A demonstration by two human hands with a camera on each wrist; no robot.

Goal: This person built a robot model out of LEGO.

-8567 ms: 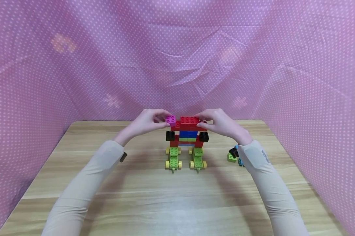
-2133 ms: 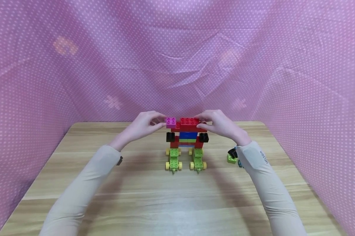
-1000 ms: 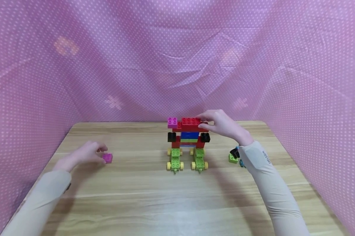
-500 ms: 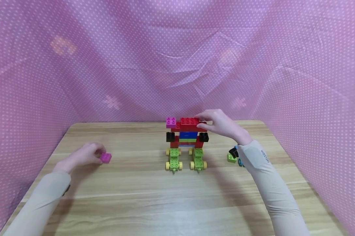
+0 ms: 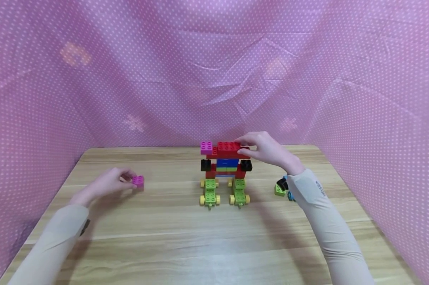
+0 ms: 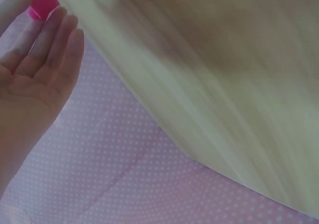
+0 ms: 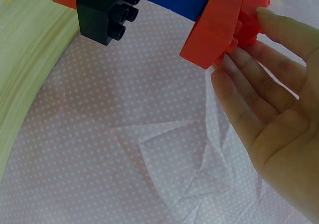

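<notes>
A small magenta brick [image 5: 138, 181] is being pinched between the fingertips of the left hand [image 5: 109, 184], low over the bench [image 5: 214, 245] and well to the left of the brick model [image 5: 226, 172]. In the left wrist view only a corner of the brick [image 6: 42, 2] is being shown, at the fingertips, with the other fingers lying loosely extended. The brick is being judged as light, rigid and smooth-sided, so it is probably best taken by two opposite side walls, with the studded top and the hollow underside left free; a loose pinch is likely to let it twist or slip.

The model is being steadied at its top right end by the right hand [image 5: 268, 151]: the red top brick [image 5: 228, 147] is being gripped between thumb and fingertips, as the right wrist view is also showing, with the fingers [image 7: 249, 92] lying under the red edge [image 7: 224, 22]. Another magenta brick [image 5: 206, 147] is sitting at the top left end. Black bricks [image 5: 205, 164] are projecting at both sides, blue ones [image 5: 226, 162] are stacked in the middle, and green wheeled bases [image 5: 209, 191] are carrying the whole. The model is being judged as stiff but liable to roll or come apart under a sideways push.

A few loose pieces [image 5: 281, 187] are lying beside the right sleeve [image 5: 325, 221]. The bench is being enclosed by pink dotted cloth [image 5: 214, 71].
</notes>
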